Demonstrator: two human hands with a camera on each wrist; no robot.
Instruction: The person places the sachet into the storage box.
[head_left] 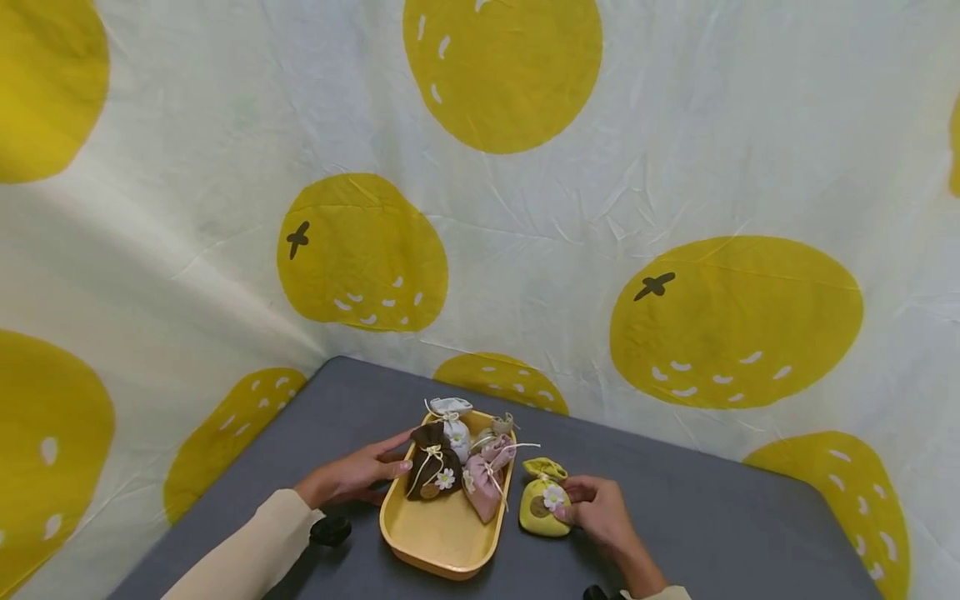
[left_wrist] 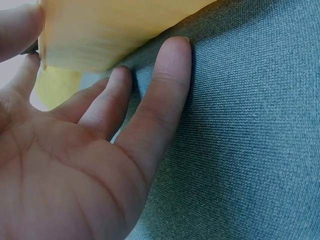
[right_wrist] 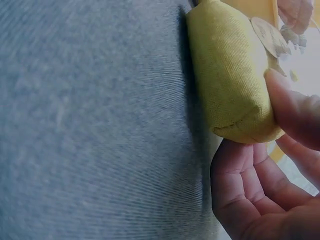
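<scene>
A yellow drawstring pouch [head_left: 544, 508] with a white flower and a round tag sits on the table, right of a yellow tray [head_left: 438, 542]. My right hand [head_left: 602, 513] pinches its right side, thumb on the front in the right wrist view. Inside the tray, a brown pouch [head_left: 429, 467] leans by the left rim. Thumb and forefinger of my left hand [head_left: 360, 473] pinch its left edge over the rim; the other fingers [left_wrist: 172, 62] stretch along the tray's outer wall. A white pouch [head_left: 456, 433], a pink pouch [head_left: 486, 487] and a beige pouch [head_left: 501, 425], partly hidden, lie in the tray.
Dark grey cloth covers the table [head_left: 712, 517]. Behind and to the left hangs a white curtain [head_left: 525, 217] printed with large yellow fruits, close to the table's edges. The tray's raised rim stands between the two hands.
</scene>
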